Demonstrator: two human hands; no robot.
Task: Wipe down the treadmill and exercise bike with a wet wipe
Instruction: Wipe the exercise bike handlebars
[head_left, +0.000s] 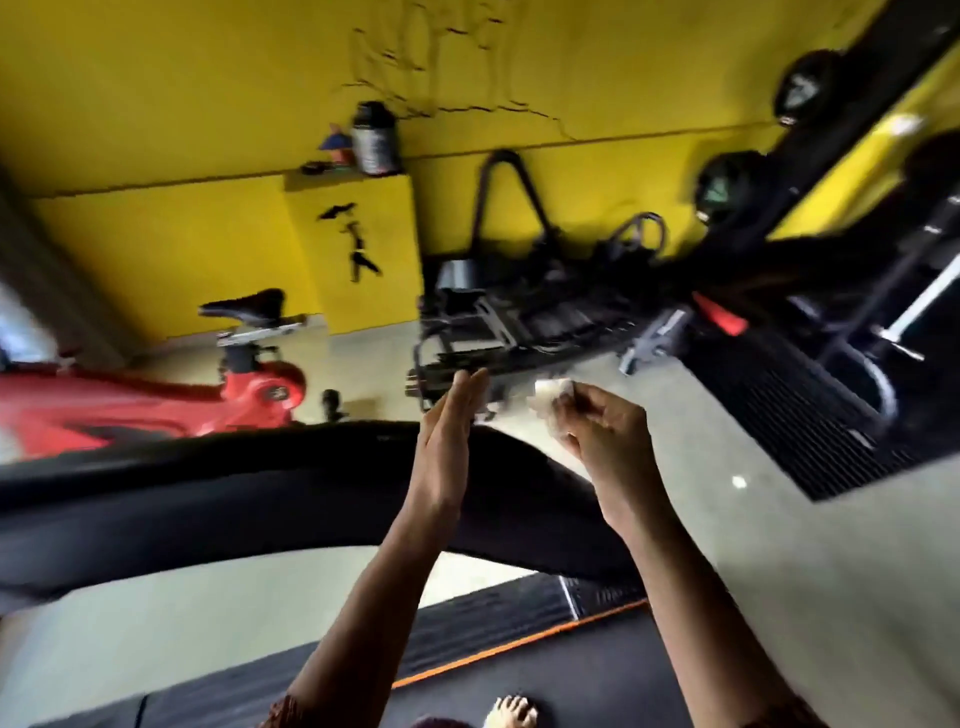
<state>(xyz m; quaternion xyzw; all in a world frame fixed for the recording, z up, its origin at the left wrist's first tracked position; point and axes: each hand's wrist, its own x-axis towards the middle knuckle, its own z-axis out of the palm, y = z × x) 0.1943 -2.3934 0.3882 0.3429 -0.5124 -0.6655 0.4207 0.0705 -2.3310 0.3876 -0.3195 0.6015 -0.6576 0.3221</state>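
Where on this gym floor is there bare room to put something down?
Bare pale floor lies between the red exercise bike and the black pile of gear, and right of the right hand, before the black ribbed mat. That gear pile is crowded.
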